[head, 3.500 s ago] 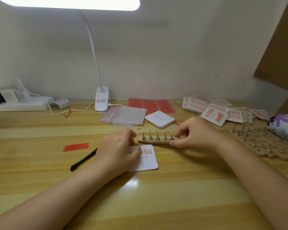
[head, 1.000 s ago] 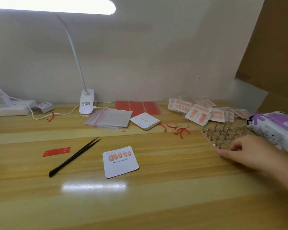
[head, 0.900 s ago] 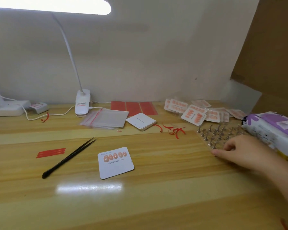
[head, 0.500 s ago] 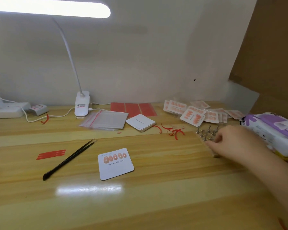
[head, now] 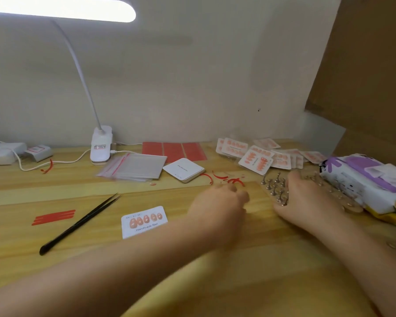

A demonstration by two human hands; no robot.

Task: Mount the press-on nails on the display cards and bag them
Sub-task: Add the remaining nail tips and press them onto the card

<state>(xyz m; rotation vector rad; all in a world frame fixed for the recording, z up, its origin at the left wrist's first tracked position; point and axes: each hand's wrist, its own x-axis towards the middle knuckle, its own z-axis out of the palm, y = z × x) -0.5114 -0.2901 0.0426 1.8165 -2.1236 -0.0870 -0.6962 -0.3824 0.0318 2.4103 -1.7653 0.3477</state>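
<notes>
A white display card (head: 144,221) with a row of peach press-on nails lies flat near the table's middle. My left hand (head: 217,207) hovers just right of it, fingers loosely curled, with nothing seen in it. My right hand (head: 306,202) lies over a cluster of wooden nail stands (head: 273,188) with metal pegs. Its thumb is at the front edge and its fingers curl over one stand. A stack of clear zip bags (head: 133,167) lies at the back, with a pile of bagged nail cards (head: 258,156) at the back right.
Black tweezers (head: 78,225) and red adhesive strips (head: 53,217) lie at the left. A stack of blank cards (head: 183,169), a red sheet (head: 174,151), red scraps (head: 229,179) and a clip lamp (head: 101,145) stand behind. A purple wipes pack (head: 364,179) borders the stands on the right.
My left hand has come into view and moved right, past the card. My right hand has stayed on the peg stands and shifted slightly toward me over them.
</notes>
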